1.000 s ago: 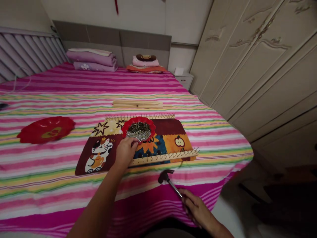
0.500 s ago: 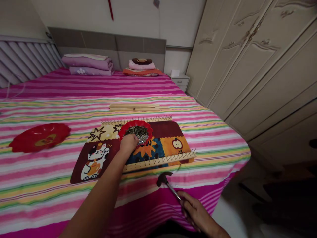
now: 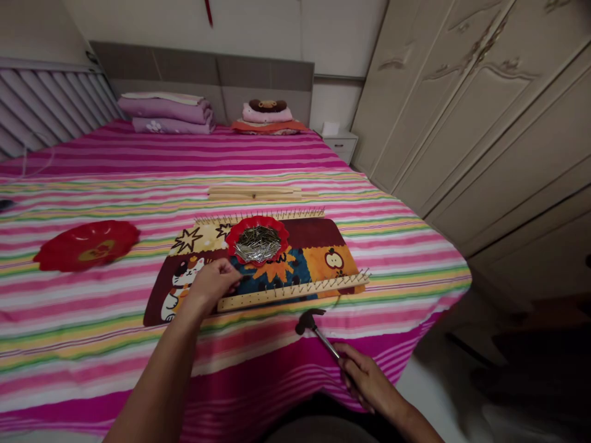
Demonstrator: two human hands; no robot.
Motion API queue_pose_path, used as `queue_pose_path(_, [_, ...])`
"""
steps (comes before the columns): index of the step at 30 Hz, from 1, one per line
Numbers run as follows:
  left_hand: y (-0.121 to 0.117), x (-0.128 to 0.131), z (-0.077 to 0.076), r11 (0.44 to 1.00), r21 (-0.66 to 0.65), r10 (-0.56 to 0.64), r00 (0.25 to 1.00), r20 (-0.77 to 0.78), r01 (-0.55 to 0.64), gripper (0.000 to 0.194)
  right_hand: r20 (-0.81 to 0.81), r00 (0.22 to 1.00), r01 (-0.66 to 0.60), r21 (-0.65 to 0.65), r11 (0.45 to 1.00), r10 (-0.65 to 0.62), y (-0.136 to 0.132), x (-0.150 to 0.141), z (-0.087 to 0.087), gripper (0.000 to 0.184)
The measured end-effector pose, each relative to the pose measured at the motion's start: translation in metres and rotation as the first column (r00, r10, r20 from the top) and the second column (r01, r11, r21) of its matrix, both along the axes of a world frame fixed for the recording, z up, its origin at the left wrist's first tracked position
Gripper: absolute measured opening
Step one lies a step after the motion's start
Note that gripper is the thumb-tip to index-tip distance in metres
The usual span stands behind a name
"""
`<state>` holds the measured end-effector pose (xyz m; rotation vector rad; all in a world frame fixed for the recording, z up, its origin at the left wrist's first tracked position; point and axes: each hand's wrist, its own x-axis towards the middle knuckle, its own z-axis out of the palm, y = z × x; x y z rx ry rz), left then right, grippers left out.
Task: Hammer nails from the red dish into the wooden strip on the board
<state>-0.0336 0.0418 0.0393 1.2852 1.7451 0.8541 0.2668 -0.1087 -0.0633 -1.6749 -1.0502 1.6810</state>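
Note:
My right hand (image 3: pixel 364 375) is wrapped round the handle of a claw hammer (image 3: pixel 325 339), its dark head over the bed's near side. My left hand (image 3: pixel 215 284) is pinched closed beside the left end of the near wooden strip (image 3: pixel 295 291); a nail at its fingertips is small and hard to see. Nails stand in that strip from its middle to its right end, while its left part shows bare holes. Just beyond my left hand, a red scalloped bowl (image 3: pixel 234 251) full of loose nails (image 3: pixel 261 242) sits on a patterned mat (image 3: pixel 309 237).
A second wooden strip with upright nails (image 3: pixel 300 213) lies along the mat's far edge. Beyond it are plain wooden strips (image 3: pixel 253 193). A red scalloped plate (image 3: pixel 87 246) rests at left on the striped bedspread (image 3: pixel 115 314). Folded bedding (image 3: pixel 170 114) lies by the headboard; wardrobes (image 3: pixel 462 111) stand at right.
My left hand has come out of the nail bowl and moved left and nearer, to the near strip's left end. My right hand still holds the hammer in about the same place.

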Motion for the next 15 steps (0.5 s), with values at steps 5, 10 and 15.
queue_pose_path(5, [-0.022,-0.008,0.005,0.982,-0.158,-0.166,0.850,-0.500,0.099,0.012,0.013,1.000,0.000,-0.015,1.000,0.000,0.001,0.000,0.001,0.049])
queue_pose_path(10, [-0.015,0.008,0.010,0.976,-0.142,-0.217,0.695,-0.686,0.165,0.007,0.029,1.000,0.000,-0.003,1.000,0.000,0.001,-0.002,0.004,0.050])
queue_pose_path(15, [-0.017,0.017,0.002,0.989,-0.047,-0.142,0.778,-0.612,0.143,0.000,0.035,0.999,-0.009,0.010,1.000,0.009,0.000,-0.003,0.008,0.047])
